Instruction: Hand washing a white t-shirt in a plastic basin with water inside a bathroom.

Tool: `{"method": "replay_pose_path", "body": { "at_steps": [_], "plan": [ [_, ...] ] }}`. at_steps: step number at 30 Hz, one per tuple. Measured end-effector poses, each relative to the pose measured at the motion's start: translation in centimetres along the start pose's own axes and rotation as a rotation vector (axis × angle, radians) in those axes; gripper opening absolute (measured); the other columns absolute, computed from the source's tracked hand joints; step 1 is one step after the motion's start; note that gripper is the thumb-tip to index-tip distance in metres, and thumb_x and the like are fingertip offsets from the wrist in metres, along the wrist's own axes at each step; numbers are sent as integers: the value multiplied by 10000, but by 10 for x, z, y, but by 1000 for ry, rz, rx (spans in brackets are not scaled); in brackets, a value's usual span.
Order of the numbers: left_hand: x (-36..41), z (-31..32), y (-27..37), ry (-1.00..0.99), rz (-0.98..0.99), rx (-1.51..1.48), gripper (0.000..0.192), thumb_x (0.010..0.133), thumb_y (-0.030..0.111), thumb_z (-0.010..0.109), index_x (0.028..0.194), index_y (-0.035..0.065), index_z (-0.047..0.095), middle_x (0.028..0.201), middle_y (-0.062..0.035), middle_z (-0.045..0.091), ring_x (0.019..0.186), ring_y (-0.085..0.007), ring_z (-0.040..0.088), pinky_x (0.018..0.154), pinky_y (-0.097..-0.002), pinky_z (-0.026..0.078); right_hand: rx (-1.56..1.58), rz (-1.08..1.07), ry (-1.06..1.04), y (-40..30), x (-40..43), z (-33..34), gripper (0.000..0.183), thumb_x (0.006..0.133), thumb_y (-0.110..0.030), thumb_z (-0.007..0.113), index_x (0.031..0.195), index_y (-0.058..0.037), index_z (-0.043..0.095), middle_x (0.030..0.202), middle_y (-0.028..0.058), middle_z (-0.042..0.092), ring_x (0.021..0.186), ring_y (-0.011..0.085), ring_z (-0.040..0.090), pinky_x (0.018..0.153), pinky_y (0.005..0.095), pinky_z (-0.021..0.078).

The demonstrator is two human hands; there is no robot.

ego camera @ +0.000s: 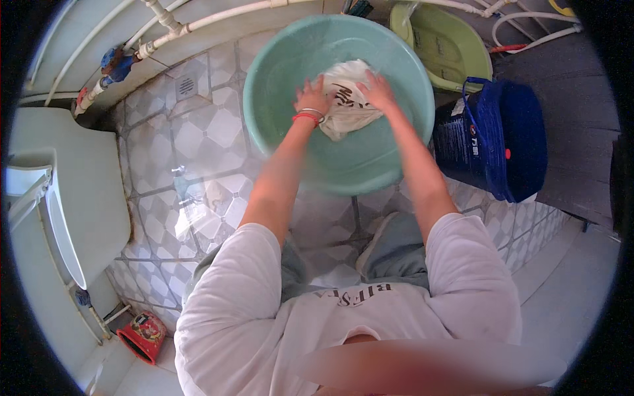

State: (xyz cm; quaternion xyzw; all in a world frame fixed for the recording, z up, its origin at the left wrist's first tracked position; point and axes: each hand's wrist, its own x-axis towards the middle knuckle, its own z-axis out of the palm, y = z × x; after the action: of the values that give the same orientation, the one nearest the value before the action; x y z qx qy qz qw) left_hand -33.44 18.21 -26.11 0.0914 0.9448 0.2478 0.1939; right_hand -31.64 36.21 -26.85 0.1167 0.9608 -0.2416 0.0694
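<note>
A large round green plastic basin (342,171) stands on the tiled floor in front of me. Inside it lies a bunched white cloth (349,116) with dark printing, wet-looking and spread near the middle. My left hand (313,99), with a red band and a metal bangle at the wrist, rests on the cloth's left edge, fingers apart. On the cloth's right side is my right hand (377,91), its fingers also spread. Neither hand is closed around the fabric. Whether water covers the basin's bottom is hard to tell.
Right of the basin stand a dark blue bucket (488,138) and, behind it, a green plastic tub (453,49). White pipes (223,20) run along the wall. A toilet (89,188) is at left, a red container (143,336) at lower left, and a floor drain (186,86) beyond.
</note>
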Motion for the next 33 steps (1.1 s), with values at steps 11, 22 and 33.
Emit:
{"method": "replay_pose_path", "body": {
  "at_steps": [11,22,33],
  "plan": [
    [-11,52,0,444,185,275,459,738,467,378,1116,208,403,1134,-82,389,1022,-328,362,804,-490,290,-334,-12,346,-14,-39,66,467,722,-419,426,1093,-136,427,1145,120,353,1050,305,311,853,480,211],
    [26,36,18,224,-38,181,401,764,425,335,887,105,543,844,-115,543,802,-271,501,691,-390,383,-409,-42,101,-27,15,30,441,767,-439,341,755,-70,582,669,117,567,654,290,539,662,389,393],
    [-18,45,11,-44,-61,115,471,760,469,298,865,88,555,861,-133,557,866,-273,505,726,-379,391,-386,-71,77,-12,-39,44,426,763,-451,350,807,-72,539,796,128,557,733,273,541,638,454,376]
  ]
}}
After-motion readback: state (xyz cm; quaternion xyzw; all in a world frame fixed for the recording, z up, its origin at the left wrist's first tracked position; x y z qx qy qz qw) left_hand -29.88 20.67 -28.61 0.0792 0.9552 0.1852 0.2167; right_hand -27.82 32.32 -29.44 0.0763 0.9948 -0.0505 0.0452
